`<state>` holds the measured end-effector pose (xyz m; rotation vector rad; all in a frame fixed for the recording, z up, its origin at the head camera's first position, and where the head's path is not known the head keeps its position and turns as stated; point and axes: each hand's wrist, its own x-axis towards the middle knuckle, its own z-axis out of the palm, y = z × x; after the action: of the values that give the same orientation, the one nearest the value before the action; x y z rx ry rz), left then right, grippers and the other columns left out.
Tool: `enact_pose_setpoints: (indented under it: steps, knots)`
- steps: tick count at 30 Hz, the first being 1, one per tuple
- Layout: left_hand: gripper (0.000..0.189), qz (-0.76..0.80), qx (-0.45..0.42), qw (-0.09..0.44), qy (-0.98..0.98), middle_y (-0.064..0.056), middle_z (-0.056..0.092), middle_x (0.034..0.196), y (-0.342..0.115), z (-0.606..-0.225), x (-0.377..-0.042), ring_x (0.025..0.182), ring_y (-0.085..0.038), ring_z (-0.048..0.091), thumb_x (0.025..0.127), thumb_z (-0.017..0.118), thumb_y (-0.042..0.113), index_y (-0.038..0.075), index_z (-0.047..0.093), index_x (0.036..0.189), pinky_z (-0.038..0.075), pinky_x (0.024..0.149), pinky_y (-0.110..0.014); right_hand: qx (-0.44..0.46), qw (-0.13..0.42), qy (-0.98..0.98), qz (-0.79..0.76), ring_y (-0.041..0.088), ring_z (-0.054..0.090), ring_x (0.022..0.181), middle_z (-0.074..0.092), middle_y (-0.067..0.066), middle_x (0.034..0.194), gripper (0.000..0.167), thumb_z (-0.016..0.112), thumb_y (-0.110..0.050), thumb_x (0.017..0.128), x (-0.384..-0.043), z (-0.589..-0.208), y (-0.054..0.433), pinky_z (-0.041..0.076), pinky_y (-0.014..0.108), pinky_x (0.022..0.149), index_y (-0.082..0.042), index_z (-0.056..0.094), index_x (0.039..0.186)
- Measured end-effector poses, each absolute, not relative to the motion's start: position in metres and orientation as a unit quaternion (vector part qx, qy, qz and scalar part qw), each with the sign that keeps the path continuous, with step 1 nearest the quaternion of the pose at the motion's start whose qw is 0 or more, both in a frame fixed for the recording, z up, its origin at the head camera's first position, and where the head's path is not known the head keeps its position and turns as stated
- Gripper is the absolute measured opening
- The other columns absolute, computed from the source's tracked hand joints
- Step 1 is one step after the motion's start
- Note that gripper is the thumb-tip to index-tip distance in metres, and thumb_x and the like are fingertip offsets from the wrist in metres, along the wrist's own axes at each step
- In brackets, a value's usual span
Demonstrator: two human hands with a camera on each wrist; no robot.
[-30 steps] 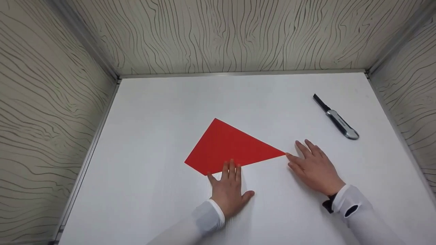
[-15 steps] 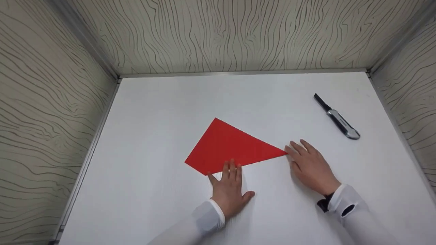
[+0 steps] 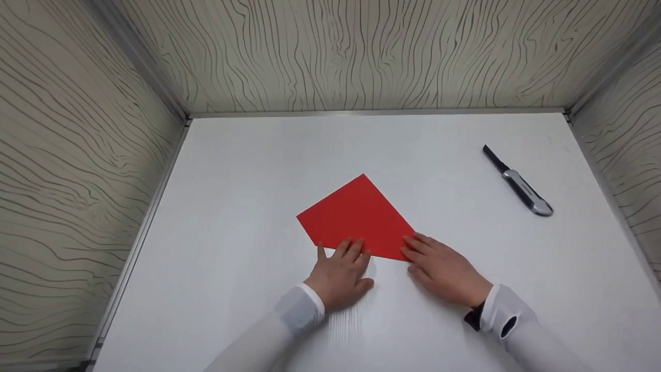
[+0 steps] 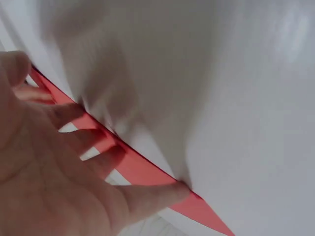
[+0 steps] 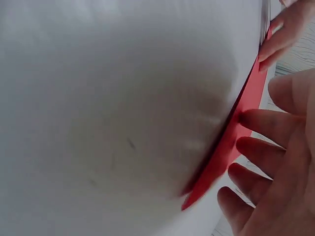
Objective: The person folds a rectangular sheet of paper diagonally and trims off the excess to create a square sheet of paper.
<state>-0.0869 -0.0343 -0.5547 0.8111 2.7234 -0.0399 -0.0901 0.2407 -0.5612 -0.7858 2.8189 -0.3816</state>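
A red sheet of paper (image 3: 351, 209), four-sided in outline, lies on the white table in the head view. My left hand (image 3: 338, 281) rests its spread fingertips on the paper's near edge, left of the middle. On the right corner lie the fingers of my right hand (image 3: 446, 271), covering part of that corner. In the left wrist view the fingers (image 4: 155, 196) touch a narrow strip of the paper (image 4: 142, 172). The right wrist view shows nearly straight fingers (image 5: 270, 125) against the paper (image 5: 221, 152), whose edge stands slightly off the table.
A utility knife (image 3: 519, 188) with a grey and black handle lies at the right of the white table (image 3: 232, 289), its dark blade pointing to the back left. Wood-patterned panels (image 3: 330, 57) enclose the back and sides.
The red paper has turned clockwise, its right corner coming nearer. My right hand has moved left and nearer with that corner; my left hand has shifted slightly left.
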Motion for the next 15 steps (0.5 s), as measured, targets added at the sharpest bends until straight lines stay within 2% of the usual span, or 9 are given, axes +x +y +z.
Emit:
enact_pose_setpoints:
  steps: [6,9,15]
  knots:
    - [0.067,0.03,0.291,0.138,0.946,-0.002,0.036,0.161,-0.042,-0.558,-0.102,0.149,-0.031,0.031,0.093,0.062,0.06,0.036,0.045,0.153,0.024,0.111,-0.075,-0.261,0.109,0.951,-0.127,0.033,0.04,0.145,0.044,0.009,0.158,0.058,0.061,-0.041,0.101,-0.079,-0.56,0.24,0.034,0.052,0.117,-0.012,0.052,0.151]
    - [0.06,0.037,0.292,0.135,0.946,-0.002,0.034,0.162,-0.044,-0.561,-0.107,0.15,-0.031,0.029,0.096,0.058,0.06,0.038,0.047,0.151,0.022,0.113,-0.074,-0.264,0.107,0.951,-0.116,0.034,0.041,0.144,0.045,0.011,0.157,0.06,0.062,-0.044,0.1,-0.073,-0.559,0.238,0.034,0.053,0.116,-0.011,0.053,0.15]
    - [0.056,0.064,0.276,0.126,0.951,-0.003,0.033,0.163,-0.04,-0.566,-0.117,0.151,-0.03,0.027,0.096,0.057,0.059,0.032,0.05,0.145,0.016,0.115,-0.073,-0.265,0.094,0.954,-0.099,0.033,0.048,0.136,0.05,0.011,0.152,0.06,0.065,-0.046,0.098,-0.061,-0.559,0.232,0.039,0.052,0.113,-0.013,0.056,0.148]
